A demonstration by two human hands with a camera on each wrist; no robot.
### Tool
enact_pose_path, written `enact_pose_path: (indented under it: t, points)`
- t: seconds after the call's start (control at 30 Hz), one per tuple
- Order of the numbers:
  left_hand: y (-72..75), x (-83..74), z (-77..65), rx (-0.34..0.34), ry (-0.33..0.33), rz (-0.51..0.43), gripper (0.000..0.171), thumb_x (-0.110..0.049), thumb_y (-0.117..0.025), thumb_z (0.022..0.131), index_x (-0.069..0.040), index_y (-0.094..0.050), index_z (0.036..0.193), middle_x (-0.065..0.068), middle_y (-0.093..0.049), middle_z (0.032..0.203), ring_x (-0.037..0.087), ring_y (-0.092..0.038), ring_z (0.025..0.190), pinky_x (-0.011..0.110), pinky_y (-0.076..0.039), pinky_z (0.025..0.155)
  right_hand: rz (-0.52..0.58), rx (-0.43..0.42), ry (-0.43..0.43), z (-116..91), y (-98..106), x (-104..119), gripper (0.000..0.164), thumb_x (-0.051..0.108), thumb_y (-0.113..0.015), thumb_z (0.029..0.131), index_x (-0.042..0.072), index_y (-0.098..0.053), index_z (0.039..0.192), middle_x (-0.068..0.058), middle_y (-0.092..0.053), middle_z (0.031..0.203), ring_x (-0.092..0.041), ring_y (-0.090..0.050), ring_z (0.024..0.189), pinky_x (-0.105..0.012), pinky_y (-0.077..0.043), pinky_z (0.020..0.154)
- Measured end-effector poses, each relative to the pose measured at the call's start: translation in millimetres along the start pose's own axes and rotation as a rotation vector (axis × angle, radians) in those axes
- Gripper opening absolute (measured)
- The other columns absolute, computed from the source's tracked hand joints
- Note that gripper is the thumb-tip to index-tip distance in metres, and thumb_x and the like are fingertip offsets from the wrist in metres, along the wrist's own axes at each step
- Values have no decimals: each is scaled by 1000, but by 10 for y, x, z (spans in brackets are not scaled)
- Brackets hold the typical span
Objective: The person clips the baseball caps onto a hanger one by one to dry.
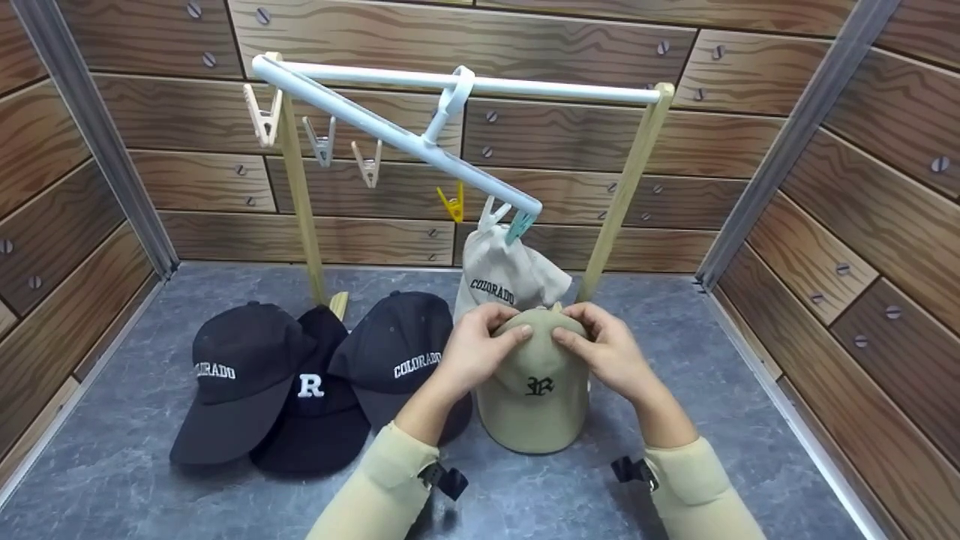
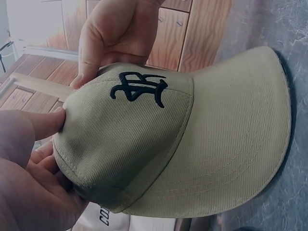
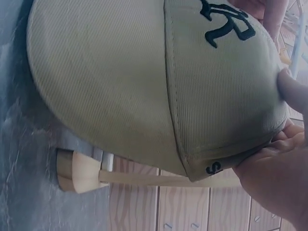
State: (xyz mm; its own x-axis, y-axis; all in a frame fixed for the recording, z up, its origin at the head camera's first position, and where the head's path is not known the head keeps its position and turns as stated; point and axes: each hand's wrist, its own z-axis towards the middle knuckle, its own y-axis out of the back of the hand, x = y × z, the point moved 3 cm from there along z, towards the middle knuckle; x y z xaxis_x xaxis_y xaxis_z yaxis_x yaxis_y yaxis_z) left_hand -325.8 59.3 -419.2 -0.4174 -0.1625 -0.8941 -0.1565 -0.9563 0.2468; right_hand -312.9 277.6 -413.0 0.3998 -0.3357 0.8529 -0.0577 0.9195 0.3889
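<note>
Both hands grip an olive-khaki baseball cap (image 1: 532, 416) with a dark embroidered letter on its front, brim pointing down toward the person. My left hand (image 1: 480, 345) holds the crown at its upper left, thumb on the front and fingers behind. On the other side my right hand (image 1: 606, 351) pinches the crown the same way; its thumb presses the fabric in the right wrist view. Just behind hangs a light grey cap (image 1: 499, 266) lettered COLORADO, held by a white clothespin (image 1: 491, 215) and a teal clothespin (image 1: 519, 225) at the near end of a pale blue hanger (image 1: 390, 135).
The hanger hooks over a white rail (image 1: 555, 88) on wooden posts (image 1: 626, 187). A yellow clothespin (image 1: 452, 202) and several pale ones (image 1: 262, 116) hang along it. On the grey table, left, lie a black cap (image 1: 244, 352), an R cap (image 1: 322, 427) and a navy COLORADO cap (image 1: 405, 330).
</note>
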Motion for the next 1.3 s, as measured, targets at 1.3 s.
enact_pose_path:
  t: [1.3]
  points:
    - [482, -384, 137, -112, -138, 41, 18, -28, -78, 93, -13, -75, 102, -6, -75, 89, 10, -66, 84, 31, -53, 76, 74, -54, 86, 367, -208, 535, 26, 17, -78, 93, 1, -68, 111, -13, -68, 98, -21, -64, 86, -27, -53, 72]
